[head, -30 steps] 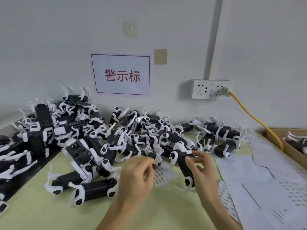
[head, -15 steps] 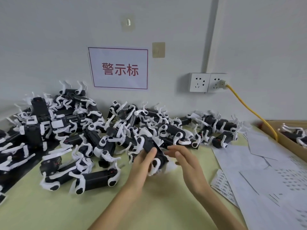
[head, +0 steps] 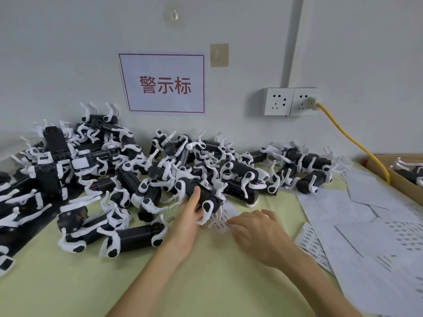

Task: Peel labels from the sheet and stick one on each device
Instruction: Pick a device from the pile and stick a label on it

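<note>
**Colleague:** Where is the work right now?

**Operator:** In my head view, my left hand [head: 190,216] holds one device [head: 202,195]. It has a small black body with white leg-like limbs and sits at the front edge of the pile of devices [head: 137,170]. My thumb lies on top of the body and my fingers curl beneath it. My right hand [head: 256,232] lies with relaxed, nearly straight fingers. Its fingertips touch the label sheet [head: 225,217], which rests on the pale green table [head: 206,282], partly under the device. I cannot tell whether a label has been lifted.

**Colleague:** How will these things handle?

**Operator:** I judge the device to be light, hard plastic with a smooth body. The thin white limbs look jointed and could snag on neighbouring devices. I would therefore grip the black body across its middle, as I do now. The sheet looks like thin, limp paper, and its labels are tiny. A fingernail under one label's corner seems the best way in, with the sheet pinned flat.

**Colleague:** Is there any writing?

**Operator:** A wall sign [head: 164,85] with a red border reads "警示标" in red characters. The labels carry dark print that is too small to read. The same goes for the spare label sheets [head: 313,245] at my right. I see no brand on the devices.
</note>
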